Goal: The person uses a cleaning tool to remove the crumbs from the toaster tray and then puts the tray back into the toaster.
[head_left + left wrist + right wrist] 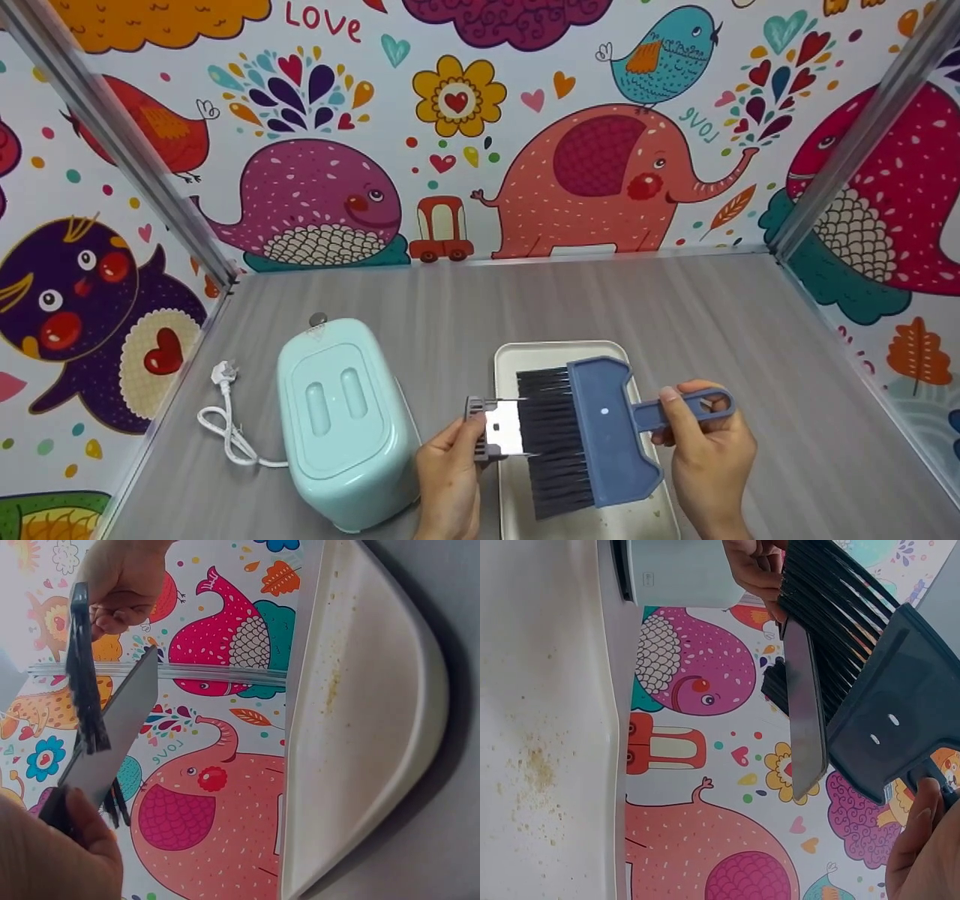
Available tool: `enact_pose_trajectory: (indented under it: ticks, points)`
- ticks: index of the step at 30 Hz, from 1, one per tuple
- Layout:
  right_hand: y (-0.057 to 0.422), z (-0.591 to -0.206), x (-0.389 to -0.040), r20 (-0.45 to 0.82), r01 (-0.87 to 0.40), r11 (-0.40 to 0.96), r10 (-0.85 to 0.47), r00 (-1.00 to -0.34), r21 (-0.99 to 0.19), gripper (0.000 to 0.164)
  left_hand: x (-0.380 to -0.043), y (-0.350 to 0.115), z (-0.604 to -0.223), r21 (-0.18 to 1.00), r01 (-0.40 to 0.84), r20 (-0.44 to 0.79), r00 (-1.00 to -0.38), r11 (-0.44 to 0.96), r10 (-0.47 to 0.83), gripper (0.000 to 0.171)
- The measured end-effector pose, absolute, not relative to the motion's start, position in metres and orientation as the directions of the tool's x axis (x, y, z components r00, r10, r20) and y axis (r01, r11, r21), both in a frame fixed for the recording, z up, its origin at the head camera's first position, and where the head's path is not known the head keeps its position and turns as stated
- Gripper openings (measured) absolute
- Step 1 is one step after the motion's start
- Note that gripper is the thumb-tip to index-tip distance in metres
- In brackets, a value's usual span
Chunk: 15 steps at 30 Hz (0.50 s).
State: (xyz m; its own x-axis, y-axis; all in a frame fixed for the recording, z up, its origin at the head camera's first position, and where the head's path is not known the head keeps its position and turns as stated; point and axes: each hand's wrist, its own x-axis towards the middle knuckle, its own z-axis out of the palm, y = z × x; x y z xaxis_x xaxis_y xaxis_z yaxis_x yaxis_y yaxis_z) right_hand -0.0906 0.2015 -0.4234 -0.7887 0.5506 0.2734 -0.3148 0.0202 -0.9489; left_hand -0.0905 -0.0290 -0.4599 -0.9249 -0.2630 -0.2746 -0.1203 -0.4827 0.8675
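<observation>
A metal crumb tray with a grey handle [504, 427] is pinched by the handle between the thumb and fingers of my left hand [452, 472]. My right hand [712, 454] grips the looped handle of a blue brush [611, 431]. Its black bristles [836, 615] overlap the crumb tray, hiding much of it in the head view; whether they touch I cannot tell. Both are held up over a cream rectangular tray [555, 348]. Yellowish crumbs [540, 772] lie scattered on that tray's bottom.
Left of my hands stands a mint-green toaster [341, 420] with its lid on. Its white cord and plug [223, 373] lie on the grey tabletop [442, 300]. Cartoon-printed panels [450, 165] wall the table at the back and both sides.
</observation>
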Motion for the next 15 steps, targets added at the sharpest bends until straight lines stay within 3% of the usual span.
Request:
enact_pose_trajectory:
  ticks: [15]
  points:
    - [0.212,-0.420,-0.094,0.304,-0.298,0.107,0.570,-0.763,-0.949,0.013,-0.091,-0.031,-0.459,0.888,-0.148,-0.288,-0.918,-0.436,-0.273,0.026]
